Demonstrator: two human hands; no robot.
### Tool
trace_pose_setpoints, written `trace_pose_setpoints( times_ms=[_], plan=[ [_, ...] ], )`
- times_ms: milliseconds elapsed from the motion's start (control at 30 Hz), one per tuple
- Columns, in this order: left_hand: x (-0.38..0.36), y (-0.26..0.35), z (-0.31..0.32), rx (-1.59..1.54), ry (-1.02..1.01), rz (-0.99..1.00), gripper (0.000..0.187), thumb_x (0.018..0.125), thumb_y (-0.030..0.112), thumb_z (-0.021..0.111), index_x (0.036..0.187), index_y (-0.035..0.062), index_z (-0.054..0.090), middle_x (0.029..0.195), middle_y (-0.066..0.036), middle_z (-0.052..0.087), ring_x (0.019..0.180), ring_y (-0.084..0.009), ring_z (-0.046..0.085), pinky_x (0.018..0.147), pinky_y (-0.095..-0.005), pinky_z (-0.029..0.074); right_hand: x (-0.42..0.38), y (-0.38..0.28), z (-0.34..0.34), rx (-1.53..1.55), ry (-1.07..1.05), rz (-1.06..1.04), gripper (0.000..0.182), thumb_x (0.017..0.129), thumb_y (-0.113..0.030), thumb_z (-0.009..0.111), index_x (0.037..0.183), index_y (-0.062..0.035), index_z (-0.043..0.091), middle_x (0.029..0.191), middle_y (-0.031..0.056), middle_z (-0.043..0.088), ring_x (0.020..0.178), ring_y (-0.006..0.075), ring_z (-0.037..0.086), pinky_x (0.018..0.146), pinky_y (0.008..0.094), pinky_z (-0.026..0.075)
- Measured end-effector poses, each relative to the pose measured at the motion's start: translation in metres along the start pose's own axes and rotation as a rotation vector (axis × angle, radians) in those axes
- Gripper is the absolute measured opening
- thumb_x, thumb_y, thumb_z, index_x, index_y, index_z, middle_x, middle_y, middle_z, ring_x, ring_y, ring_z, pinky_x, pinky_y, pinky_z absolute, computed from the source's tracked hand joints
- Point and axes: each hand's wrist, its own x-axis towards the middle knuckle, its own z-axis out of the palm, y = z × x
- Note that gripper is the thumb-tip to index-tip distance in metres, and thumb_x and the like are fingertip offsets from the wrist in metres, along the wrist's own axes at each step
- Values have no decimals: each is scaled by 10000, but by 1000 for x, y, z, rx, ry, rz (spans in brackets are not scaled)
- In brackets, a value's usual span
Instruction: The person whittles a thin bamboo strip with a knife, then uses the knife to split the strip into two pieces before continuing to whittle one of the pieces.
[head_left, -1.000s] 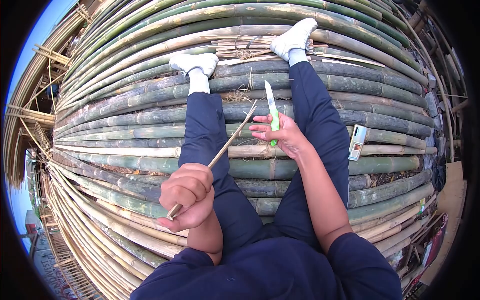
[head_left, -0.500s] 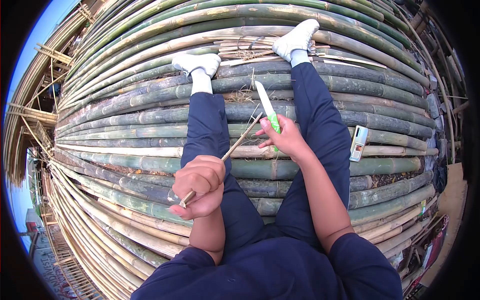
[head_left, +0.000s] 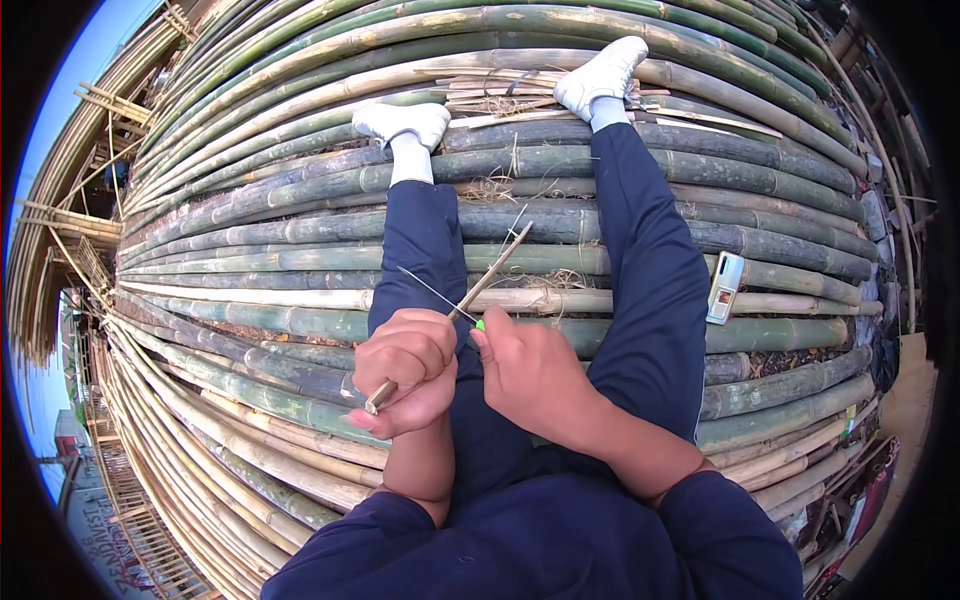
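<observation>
My left hand [head_left: 405, 370] is wrapped round a thin bamboo strip [head_left: 497, 265], which points up and to the right, with a frayed sliver near its far end. Its near end pokes out by my left thumb. In my right hand [head_left: 540, 375] is a knife [head_left: 437, 293] with a green handle, most of which my fingers hide. The blade, seen almost edge-on, crosses the strip just beyond my left fist. Both hands are close together above my lap, between my legs.
Rows of bamboo poles [head_left: 300, 260] lie beneath me. Split bamboo strips [head_left: 490, 95] and curled shavings [head_left: 490, 188] lie near my white shoes [head_left: 600, 78]. A phone [head_left: 724, 287] rests by my right leg. Bamboo racks [head_left: 75, 225] stand at the left.
My right hand has drawn back toward my left and turned, bringing the knife from out in front to across the strip. My left hand keeps its grip on the bamboo.
</observation>
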Motion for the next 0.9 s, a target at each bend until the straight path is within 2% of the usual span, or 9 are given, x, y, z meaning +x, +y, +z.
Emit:
trace_pose_setpoints(
  times_ms=[100, 167, 233, 367, 667, 733, 767, 833, 900],
  plan=[
    [0, 0, 1, -15, -37, 9, 682, 1018, 610, 303, 583, 85, 308, 432, -2, 299, 314, -123, 252, 318, -270, 228, 5, 15, 11, -18, 58, 21, 214, 986, -126, 535, 846, 19, 464, 615, 254, 554, 559, 468, 566, 522, 539, 422],
    [0, 1, 0, -27, -64, 14, 677, 1017, 604, 306, 579, 88, 304, 430, -2, 297, 313, -121, 248, 318, -268, 226, 17, 36, 21, 42, 80, -25, 208, 986, -125, 535, 852, 17, 464, 615, 254, 556, 568, 469, 572, 524, 539, 430],
    [1, 4, -8, 2, 24, -24, 669, 1013, 596, 313, 571, 94, 291, 428, 0, 294, 314, -117, 238, 318, -265, 215, 27, 45, 26, 71, 128, -102, 198, 981, -127, 542, 867, 14, 464, 609, 256, 557, 587, 471, 585, 530, 537, 455],
    [2, 5, -18, -23, 51, -47, 675, 999, 615, 317, 565, 100, 281, 424, 0, 270, 313, -115, 224, 321, -270, 204, 30, 39, 34, 3, 143, -76, 207, 980, -142, 549, 867, 10, 467, 597, 248, 560, 590, 463, 596, 538, 531, 472],
    [2, 8, -18, 19, 21, -79, 683, 994, 635, 303, 570, 101, 263, 422, -2, 260, 312, -121, 231, 325, -267, 205, 29, 32, 30, -133, 121, -41, 203, 978, -169, 564, 884, -5, 489, 583, 207, 584, 578, 414, 630, 529, 505, 498],
    [2, 8, -17, 15, 27, -82, 685, 995, 636, 298, 568, 101, 261, 422, -1, 258, 312, -121, 231, 325, -267, 203, 30, 31, 31, -285, 104, -42, 224, 1002, -206, 538, 913, -2, 512, 615, 174, 635, 597, 355, 678, 527, 432, 544],
    [3, 8, -16, 16, 32, -87, 686, 997, 636, 294, 567, 102, 258, 422, 1, 257, 312, -120, 230, 325, -267, 202, 29, 30, 30, -287, 107, -45, 224, 1002, -206, 538, 913, -2, 512, 615, 174, 635, 597, 355, 678, 527, 432, 544],
    [4, 9, -16, 3, -4, -81, 688, 1000, 633, 293, 564, 102, 257, 423, 1, 258, 310, -122, 234, 324, -268, 204, 24, 27, 28, -275, 116, -68, 160, 970, -150, 554, 894, -16, 511, 609, 159, 633, 590, 323, 688, 519, 399, 553],
    [3, 9, -11, -16, -45, -78, 690, 1003, 630, 293, 561, 101, 257, 425, 1, 259, 309, -123, 237, 322, -269, 206, 9, 22, 26, -274, 79, -63, 113, 916, -84, 568, 902, -1, 493, 631, 182, 628, 597, 344, 678, 528, 419, 545]
  ],
)
